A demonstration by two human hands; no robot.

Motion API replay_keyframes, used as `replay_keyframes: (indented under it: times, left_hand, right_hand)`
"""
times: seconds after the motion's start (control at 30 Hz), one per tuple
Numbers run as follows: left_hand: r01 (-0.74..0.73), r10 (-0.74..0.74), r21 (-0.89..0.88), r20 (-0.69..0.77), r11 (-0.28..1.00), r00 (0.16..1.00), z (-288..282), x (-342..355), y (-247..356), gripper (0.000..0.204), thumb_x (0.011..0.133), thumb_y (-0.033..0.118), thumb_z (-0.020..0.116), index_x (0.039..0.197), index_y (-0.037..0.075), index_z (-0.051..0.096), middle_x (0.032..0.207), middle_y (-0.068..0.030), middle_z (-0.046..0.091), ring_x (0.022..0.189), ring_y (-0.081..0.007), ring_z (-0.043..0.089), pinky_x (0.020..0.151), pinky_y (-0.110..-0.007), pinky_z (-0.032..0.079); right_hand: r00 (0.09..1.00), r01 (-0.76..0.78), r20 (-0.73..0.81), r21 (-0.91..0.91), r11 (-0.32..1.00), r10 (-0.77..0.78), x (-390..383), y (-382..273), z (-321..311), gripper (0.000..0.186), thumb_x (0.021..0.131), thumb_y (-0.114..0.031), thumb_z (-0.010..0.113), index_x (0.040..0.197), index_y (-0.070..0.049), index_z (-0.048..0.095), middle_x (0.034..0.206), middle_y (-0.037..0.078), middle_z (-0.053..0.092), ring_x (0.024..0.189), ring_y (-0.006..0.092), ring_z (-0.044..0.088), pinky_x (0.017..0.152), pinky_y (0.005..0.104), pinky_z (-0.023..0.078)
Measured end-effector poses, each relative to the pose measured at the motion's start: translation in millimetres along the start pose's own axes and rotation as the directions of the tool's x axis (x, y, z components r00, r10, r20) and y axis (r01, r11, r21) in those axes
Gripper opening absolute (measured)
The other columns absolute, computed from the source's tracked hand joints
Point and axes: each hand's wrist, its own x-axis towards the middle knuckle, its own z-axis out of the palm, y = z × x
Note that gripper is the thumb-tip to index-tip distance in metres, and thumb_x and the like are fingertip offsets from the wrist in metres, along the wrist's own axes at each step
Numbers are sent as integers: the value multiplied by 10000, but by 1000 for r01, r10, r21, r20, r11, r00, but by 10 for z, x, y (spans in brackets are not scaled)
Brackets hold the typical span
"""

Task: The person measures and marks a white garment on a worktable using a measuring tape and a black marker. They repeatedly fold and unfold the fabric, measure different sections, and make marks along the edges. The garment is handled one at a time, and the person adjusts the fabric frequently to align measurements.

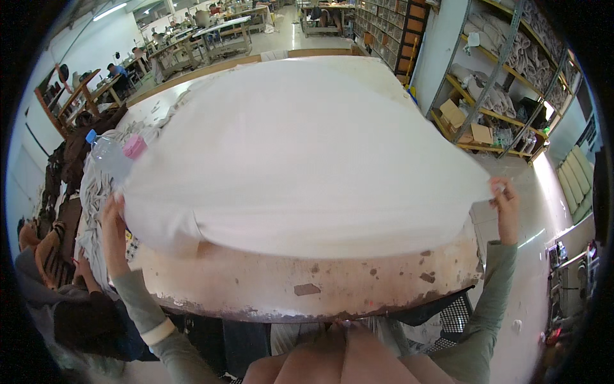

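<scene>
A wide white fabric sheet [300, 153] is spread above a worn table [256, 281], covering most of its top. My left hand [114, 217] grips the sheet's left edge, its fingers partly hidden and slightly blurred. At the far right, my right hand [505, 197] pinches the opposite corner beyond the table's side. Between my hands the near edge sags in a curve, with a fold toward the left. Both arms are stretched wide, in grey-green sleeves.
Beside my left hand lie crumpled pale cloth [96, 192], a clear bottle [109, 157] with a blue cap and a pink item [134, 147]. Another person's hand [83, 269] is close by at the left. Shelves [492, 83] of fabric rolls stand at right.
</scene>
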Motion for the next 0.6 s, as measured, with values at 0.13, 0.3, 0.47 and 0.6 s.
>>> replay_keyframes:
  times: [0.13, 0.3, 0.47, 0.6]
  left_hand:
    - [252, -267, 105, 184, 962, 946, -34, -733, -368, 416, 875, 228, 625, 1187, -38, 553, 1082, -61, 623, 959, -113, 570, 857, -240, 422]
    - [421, -533, 411, 209, 808, 820, 11, -1314, -485, 367, 848, 175, 638, 1123, -55, 560, 1008, -75, 622, 871, -120, 569, 760, -252, 453]
    - [223, -561, 743, 239, 631, 792, -136, -1463, -473, 384, 848, 185, 644, 1144, -32, 530, 964, -93, 611, 834, -165, 567, 703, -288, 454]
    - [-189, -149, 887, 273, 421, 951, 395, -1262, -594, 347, 909, 166, 553, 1207, -1, 493, 1170, -200, 524, 1092, -330, 509, 931, -384, 401]
  right_hand:
    - [952, -164, 244, -103, 981, 185, -398, 336, -56, 147, 873, -174, 621, 948, -51, 651, 907, -9, 616, 695, 61, 496, 616, 213, 405]
    - [717, -379, 491, -322, 868, 495, -697, 382, -305, 182, 848, -214, 663, 913, -46, 681, 851, 5, 635, 695, 73, 518, 631, 210, 422]
    - [498, -326, 574, -570, 754, 650, -868, 319, -454, 261, 821, -273, 684, 924, -34, 694, 835, 38, 656, 721, 103, 556, 665, 257, 456]
    - [841, 66, 384, -773, 630, 382, -667, 463, 108, 355, 841, -316, 645, 1067, -42, 650, 1062, 120, 647, 859, 221, 617, 787, 365, 477]
